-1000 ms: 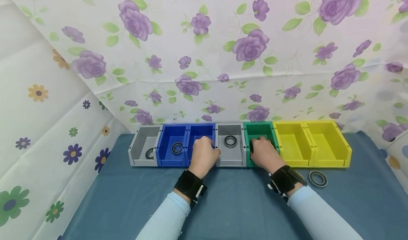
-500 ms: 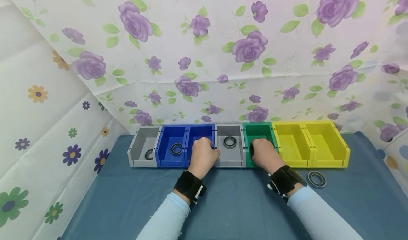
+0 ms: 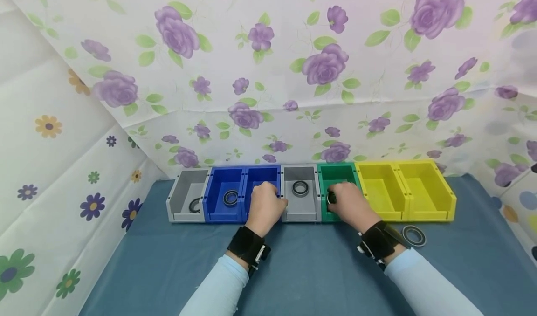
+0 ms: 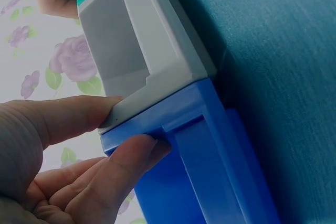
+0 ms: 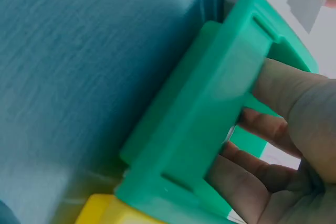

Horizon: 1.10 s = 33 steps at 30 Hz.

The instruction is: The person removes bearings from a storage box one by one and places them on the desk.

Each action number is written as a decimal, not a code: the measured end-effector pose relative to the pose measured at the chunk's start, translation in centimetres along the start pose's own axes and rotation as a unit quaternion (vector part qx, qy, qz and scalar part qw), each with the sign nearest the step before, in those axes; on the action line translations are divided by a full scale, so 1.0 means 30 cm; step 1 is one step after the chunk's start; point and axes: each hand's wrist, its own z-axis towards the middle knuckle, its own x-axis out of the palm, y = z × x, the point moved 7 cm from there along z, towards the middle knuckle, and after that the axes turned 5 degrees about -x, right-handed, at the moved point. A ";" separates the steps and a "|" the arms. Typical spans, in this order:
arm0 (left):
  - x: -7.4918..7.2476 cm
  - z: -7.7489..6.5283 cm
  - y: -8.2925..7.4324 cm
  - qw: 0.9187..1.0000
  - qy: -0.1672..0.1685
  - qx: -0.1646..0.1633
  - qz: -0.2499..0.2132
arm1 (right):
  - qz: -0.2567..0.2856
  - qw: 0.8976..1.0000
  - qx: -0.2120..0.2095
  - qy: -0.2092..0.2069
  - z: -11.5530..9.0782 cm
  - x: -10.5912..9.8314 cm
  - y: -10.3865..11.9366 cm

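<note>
My left hand (image 3: 265, 208) pinches the adjoining walls of a blue bin (image 4: 202, 129) and the middle grey bin (image 4: 118, 40), thumb on one side and a finger on the other. Inside the green bin (image 5: 215, 98), my right hand (image 3: 351, 205) holds a bearing (image 3: 332, 197) in its curled fingers; most of the ring is hidden by the hand. A dark-sealed ball bearing (image 3: 300, 188) lies flat in the middle grey bin, between my two hands.
The left blue bin holds a bearing (image 3: 230, 198); the far-left grey bin holds another bearing (image 3: 195, 205), partly hidden by the wall. Two yellow bins (image 3: 404, 190) end the row at right. A larger bearing (image 3: 414, 236) lies on the blue cloth (image 3: 306, 269) before them.
My right hand has shifted slightly within the green bin, and the edge of the bearing it holds now shows at the fingers. My left hand keeps its pinch on the bin walls.
</note>
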 end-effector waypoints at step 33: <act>-0.002 -0.001 -0.004 1.000 0.007 -0.006 0.002 | 0.047 0.996 0.003 -0.082 -0.122 -0.336 -0.019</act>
